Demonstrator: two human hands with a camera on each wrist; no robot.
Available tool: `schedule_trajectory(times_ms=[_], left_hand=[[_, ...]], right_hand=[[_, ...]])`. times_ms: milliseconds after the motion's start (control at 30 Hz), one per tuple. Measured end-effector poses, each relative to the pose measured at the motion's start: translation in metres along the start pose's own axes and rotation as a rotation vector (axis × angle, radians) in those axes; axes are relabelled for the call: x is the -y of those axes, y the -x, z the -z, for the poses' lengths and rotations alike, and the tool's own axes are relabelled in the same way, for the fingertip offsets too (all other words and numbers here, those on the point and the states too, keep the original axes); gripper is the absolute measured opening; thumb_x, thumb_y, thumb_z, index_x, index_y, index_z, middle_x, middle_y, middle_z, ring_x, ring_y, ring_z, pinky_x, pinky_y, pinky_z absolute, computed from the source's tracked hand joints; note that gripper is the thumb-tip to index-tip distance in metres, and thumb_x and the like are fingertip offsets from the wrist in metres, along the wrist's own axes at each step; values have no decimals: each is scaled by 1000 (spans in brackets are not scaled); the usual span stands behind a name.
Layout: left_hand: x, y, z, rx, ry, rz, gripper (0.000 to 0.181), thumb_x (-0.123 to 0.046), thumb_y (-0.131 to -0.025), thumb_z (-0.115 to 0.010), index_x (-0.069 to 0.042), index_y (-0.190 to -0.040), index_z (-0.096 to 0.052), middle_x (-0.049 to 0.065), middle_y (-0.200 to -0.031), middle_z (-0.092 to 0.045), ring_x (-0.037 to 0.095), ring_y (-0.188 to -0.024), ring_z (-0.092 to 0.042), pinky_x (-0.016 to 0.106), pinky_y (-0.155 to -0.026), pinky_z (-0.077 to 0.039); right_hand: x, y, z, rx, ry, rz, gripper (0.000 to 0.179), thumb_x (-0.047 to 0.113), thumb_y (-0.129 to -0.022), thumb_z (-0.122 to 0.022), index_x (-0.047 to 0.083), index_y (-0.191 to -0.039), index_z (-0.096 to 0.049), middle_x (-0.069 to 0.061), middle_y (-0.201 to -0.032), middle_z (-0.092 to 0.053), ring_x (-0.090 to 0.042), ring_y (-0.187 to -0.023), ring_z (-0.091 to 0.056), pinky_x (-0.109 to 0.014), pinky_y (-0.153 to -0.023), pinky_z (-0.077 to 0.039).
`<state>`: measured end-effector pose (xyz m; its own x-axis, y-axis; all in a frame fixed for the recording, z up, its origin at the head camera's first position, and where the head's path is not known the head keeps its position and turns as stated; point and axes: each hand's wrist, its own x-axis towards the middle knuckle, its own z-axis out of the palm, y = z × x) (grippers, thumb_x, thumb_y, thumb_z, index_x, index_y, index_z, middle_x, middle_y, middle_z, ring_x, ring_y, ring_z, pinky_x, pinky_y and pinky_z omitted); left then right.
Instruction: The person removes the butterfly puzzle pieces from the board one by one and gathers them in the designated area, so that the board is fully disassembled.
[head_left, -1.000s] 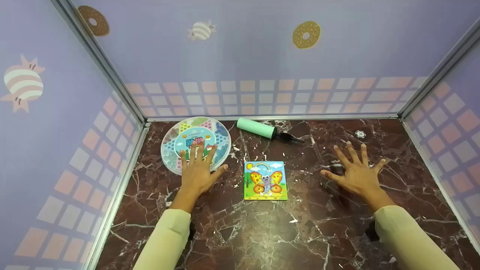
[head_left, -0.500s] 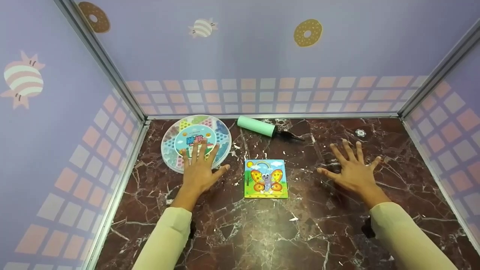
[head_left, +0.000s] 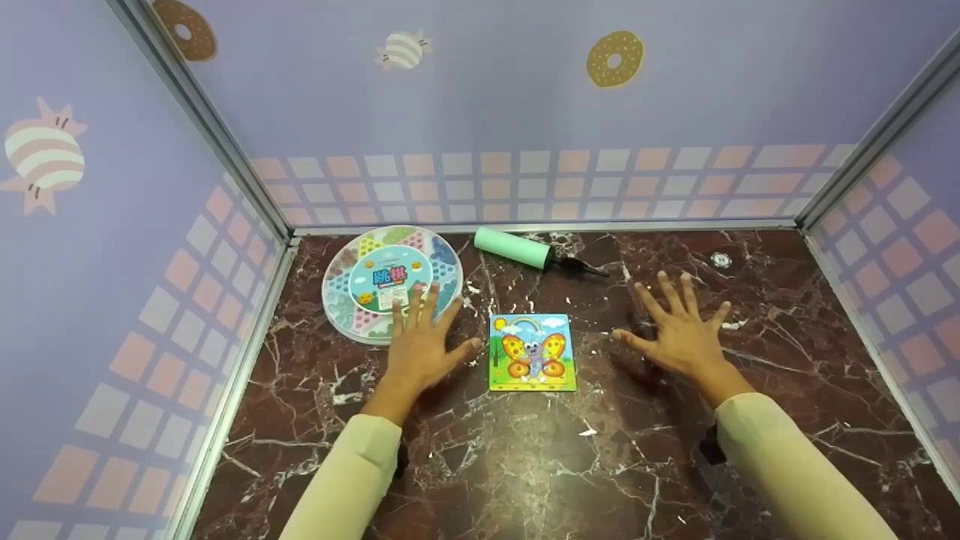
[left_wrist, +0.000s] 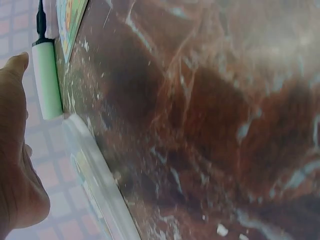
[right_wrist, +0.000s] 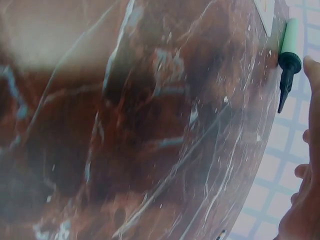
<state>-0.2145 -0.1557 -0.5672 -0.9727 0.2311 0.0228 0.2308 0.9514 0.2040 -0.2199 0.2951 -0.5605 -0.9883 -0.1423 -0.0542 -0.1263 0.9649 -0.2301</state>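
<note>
My left hand (head_left: 420, 349) is spread with straight fingers, its fingertips over the near right edge of a round Chinese checkers set (head_left: 375, 259); whether they touch it I cannot tell. To the right of that hand lies a square butterfly picture puzzle (head_left: 532, 352), flat on the floor. My right hand (head_left: 681, 337) is spread too, on the puzzle's other side, and holds nothing. Behind the puzzle lies a mint green hand pump (head_left: 513, 248) with a black nozzle. In the left wrist view, the left hand (left_wrist: 17, 155) appears above the floor, apart from the pump (left_wrist: 47, 80).
A small round poker chip (head_left: 721, 259) lies at the back right. Purple walls (head_left: 517, 97) with candy and doughnut prints stand at the back and both sides. The floor (head_left: 525, 465) is dark red marble with white veins and small white flecks.
Both hands have moved inward: the left to the right, the right to the left. More of the Chinese checkers set's label shows. The view has tipped down slightly; the objects stay in place.
</note>
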Motion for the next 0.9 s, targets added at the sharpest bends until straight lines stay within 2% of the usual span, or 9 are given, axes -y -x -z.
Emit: schedule_trajectory(times_ms=[200, 333, 567, 700, 900], left_hand=[[-12, 2, -10, -5, -24, -80, 86, -76, -105, -50, -28, -175, -36, 13, -188, -9, 43, -174, -8, 72, -138, -7], [-18, 1, -14, 6, -15, -136, 84, -75, -106, -49, -28, -174, -38, 11, -188, -8, 42, -174, -8, 70, -139, -8], [-25, 2, -24, -1, 17, -232, 81, -69, -107, -54, -22, -172, -42, 17, -186, -20, 45, -172, -16, 70, -138, -12], [-28, 2, -32, 12, 34, -252, 81, -68, -106, -58, -22, -172, -44, 18, -185, -20, 47, -172, -16, 69, -139, -13], [-33, 1, -47, 77, 50, -254, 82, -73, -106, -51, -28, -174, -39, 17, -186, -17, 44, -174, -11, 65, -140, -8]], right_hand=[[14, -6, -5, 7, -8, 15, 103, 87, -99, -50, 33, -179, -15, -11, -188, 3, -47, -173, 10, -92, -115, 19], [24, -8, -7, -1, -11, 25, 103, 87, -98, -51, 32, -179, -18, -10, -188, 2, -46, -173, 9, -92, -116, 18], [36, -10, -6, -13, -3, 48, 101, 84, -98, -55, 33, -179, -21, -8, -189, 1, -46, -174, 5, -93, -117, 16], [42, -14, -6, -5, -10, 56, 101, 86, -98, -53, 33, -178, -22, -7, -189, 0, -45, -174, 6, -92, -117, 16], [52, -18, -9, -9, -19, 84, 99, 86, -98, -53, 33, -178, -26, -9, -189, -8, -48, -173, -2, -93, -118, 12]])
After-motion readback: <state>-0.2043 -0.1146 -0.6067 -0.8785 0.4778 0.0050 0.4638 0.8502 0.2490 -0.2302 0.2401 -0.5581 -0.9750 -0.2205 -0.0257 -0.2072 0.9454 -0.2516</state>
